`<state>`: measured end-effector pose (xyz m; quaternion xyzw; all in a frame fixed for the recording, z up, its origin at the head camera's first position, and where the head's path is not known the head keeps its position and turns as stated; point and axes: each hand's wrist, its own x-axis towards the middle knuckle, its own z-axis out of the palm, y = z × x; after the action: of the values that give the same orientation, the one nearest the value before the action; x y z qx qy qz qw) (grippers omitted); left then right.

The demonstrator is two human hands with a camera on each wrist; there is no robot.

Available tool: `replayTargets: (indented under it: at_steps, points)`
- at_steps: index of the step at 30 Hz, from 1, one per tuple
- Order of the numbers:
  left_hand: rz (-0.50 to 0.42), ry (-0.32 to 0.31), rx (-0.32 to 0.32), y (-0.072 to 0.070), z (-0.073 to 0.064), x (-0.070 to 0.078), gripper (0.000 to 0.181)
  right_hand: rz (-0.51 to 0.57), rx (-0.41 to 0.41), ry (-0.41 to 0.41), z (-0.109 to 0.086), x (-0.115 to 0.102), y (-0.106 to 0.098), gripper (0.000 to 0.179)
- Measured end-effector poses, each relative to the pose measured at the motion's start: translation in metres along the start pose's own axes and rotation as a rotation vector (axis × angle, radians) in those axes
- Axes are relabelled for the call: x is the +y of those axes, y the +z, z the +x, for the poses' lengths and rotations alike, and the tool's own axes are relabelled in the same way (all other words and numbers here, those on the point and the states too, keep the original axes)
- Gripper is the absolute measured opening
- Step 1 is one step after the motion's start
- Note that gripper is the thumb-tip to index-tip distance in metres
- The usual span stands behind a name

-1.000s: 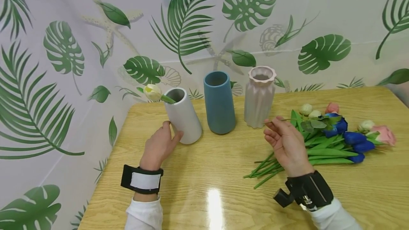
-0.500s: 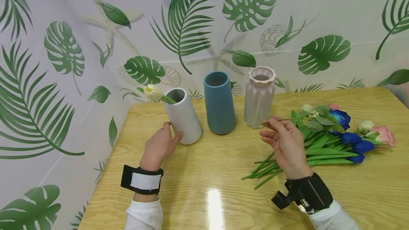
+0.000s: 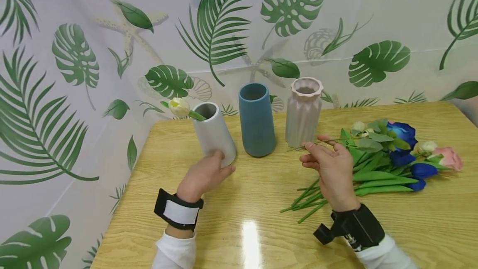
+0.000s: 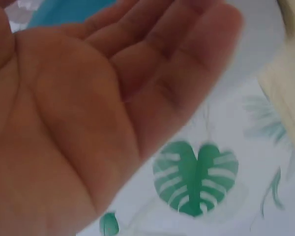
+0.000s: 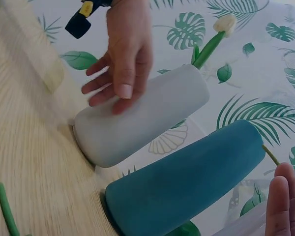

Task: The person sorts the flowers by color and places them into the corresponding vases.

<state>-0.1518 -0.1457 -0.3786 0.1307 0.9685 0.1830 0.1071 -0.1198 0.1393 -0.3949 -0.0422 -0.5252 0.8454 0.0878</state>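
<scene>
- The hands are apart from each other, each at its own work over the table (image 3: 220,235).
- The right hand (image 3: 332,169) pinches a thin stem (image 3: 341,138) between thumb and fingers, well below its leaves (image 3: 371,142); that low hold probably leaves the foliage uncrushed.
- The stem lies nearly level, its bare end by the foot of the pink vase (image 3: 303,113); a blue rose (image 3: 405,132) at the other end seems to belong to it.
- The left hand (image 3: 203,175) is at the lower front of the white vase (image 3: 213,130), fingers loose rather than wrapped around it; whether they touch it, I cannot tell.
- The white vase holds 1 white tulip (image 3: 179,107), leaning out left, likely because a lone stem has nothing to prop it.
- The blue vase (image 3: 257,123) stands upright between the other 2, all within easy reach.
- The remaining flowers (image 3: 388,177) lie bunched, stems toward the person, presumably for easy picking.
</scene>
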Motion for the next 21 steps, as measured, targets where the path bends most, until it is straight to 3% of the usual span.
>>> replayTargets:
  at_steps: [4,8,12,15,21]
  points:
    - [-0.085,0.091,0.041,0.007,0.01,0.011,0.056,-0.028,0.029,-0.045,0.0,0.004,0.003,0.032]
    - [-0.181,0.117,0.05,0.014,0.021,0.02,0.067,-0.036,0.046,-0.114,-0.001,0.008,0.005,0.024]
    - [-0.269,0.057,0.061,0.019,0.031,0.027,0.079,-0.062,0.051,-0.173,-0.002,0.01,0.007,0.023]
    - [-0.335,0.027,0.102,0.021,0.038,0.032,0.084,-0.091,0.036,-0.234,-0.002,0.011,0.008,0.022]
    - [-0.424,-0.025,0.192,0.025,0.055,0.043,0.089,-0.101,-0.068,-0.521,0.005,0.018,0.009,0.022]
